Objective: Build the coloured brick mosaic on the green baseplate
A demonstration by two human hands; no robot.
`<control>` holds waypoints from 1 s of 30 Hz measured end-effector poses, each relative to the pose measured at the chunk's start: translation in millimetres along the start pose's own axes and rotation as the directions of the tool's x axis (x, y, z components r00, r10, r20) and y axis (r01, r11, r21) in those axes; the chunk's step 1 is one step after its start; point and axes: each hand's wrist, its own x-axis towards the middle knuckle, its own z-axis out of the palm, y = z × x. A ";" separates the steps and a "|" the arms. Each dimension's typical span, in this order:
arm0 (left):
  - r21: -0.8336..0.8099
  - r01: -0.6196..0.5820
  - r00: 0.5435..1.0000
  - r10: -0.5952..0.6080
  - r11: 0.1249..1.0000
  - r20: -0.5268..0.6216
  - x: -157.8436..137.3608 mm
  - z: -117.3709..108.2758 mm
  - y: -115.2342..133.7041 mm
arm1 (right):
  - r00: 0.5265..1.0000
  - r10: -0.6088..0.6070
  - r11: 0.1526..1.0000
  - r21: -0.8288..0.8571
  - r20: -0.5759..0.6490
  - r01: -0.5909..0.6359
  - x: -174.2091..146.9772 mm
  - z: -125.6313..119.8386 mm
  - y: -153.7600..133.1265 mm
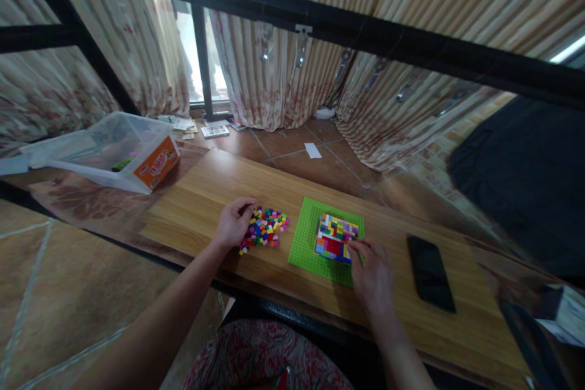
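Note:
On a wooden board, a green studded baseplate (303,237) carries a low block structure (333,236) of many-coloured building bricks. My right hand (372,268) is at its right front edge, thumb and fingertips pinched together; whatever they hold is too small to make out. To the left lies a loose pile of small coloured bricks (265,228). Beside that pile's left edge rests my left hand (234,222), fingers bent and thumb close to the index finger. Any brick between those fingertips is hidden.
A black phone (431,273) lies right of the baseplate on the wooden board (205,186). At the left stands a clear plastic box (109,152) with an orange label. A dark metal bar (292,9) crosses above, before striped curtains. Papers (214,129) lie on the floor beyond.

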 end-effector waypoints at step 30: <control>0.014 0.005 1.000 -0.005 1.000 0.004 0.5 -0.5 0.8 | 0.868 0.494 0.798 0.373 0.041 -0.472 0.6 13.4 -6.7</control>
